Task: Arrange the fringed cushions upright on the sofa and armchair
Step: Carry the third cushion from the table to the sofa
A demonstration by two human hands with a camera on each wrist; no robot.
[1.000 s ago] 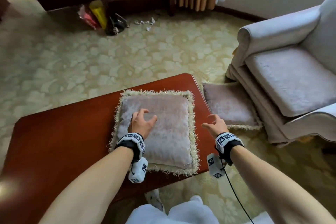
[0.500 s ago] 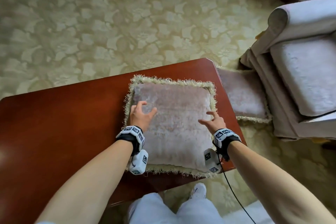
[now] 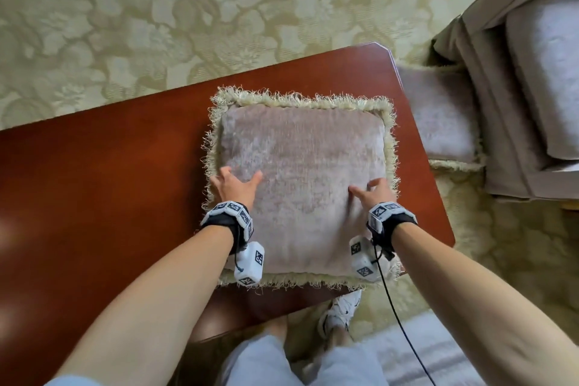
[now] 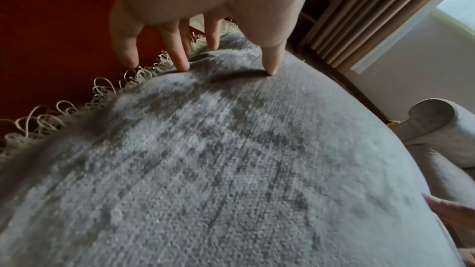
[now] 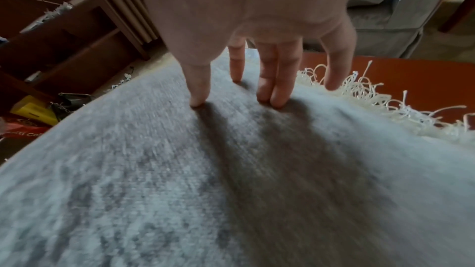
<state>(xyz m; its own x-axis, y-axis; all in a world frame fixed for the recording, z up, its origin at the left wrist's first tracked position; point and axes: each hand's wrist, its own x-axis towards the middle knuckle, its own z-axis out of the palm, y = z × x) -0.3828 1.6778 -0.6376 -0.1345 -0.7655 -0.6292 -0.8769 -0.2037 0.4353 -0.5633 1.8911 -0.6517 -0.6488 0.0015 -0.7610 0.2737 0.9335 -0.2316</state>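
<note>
A pale mauve cushion (image 3: pixel 300 172) with cream fringe lies flat on the red-brown wooden table (image 3: pixel 94 197). My left hand (image 3: pixel 235 186) rests on its left side with spread, straight fingers (image 4: pixel 180 56) touching the fabric near the fringe. My right hand (image 3: pixel 374 193) presses its right side, fingertips (image 5: pixel 272 96) denting the cushion (image 5: pixel 180 170). A second fringed cushion (image 3: pixel 438 116) lies on the floor between the table and the armchair (image 3: pixel 539 78). The cushion (image 4: pixel 231 159) fills the left wrist view.
Patterned beige carpet (image 3: pixel 156 16) surrounds the table. The armchair's grey seat stands at the right. A dark wooden shelf (image 5: pixel 64 44), pleated curtains (image 4: pixel 359 17) and a yellow and red packet (image 5: pixel 30 113) sit on the far side. My legs and a white shoe (image 3: pixel 340 312) are below the table edge.
My right hand moved left from the table's edge onto the cushion's right side. My left hand shifted toward the cushion's left edge. The head view tilted down and closer.
</note>
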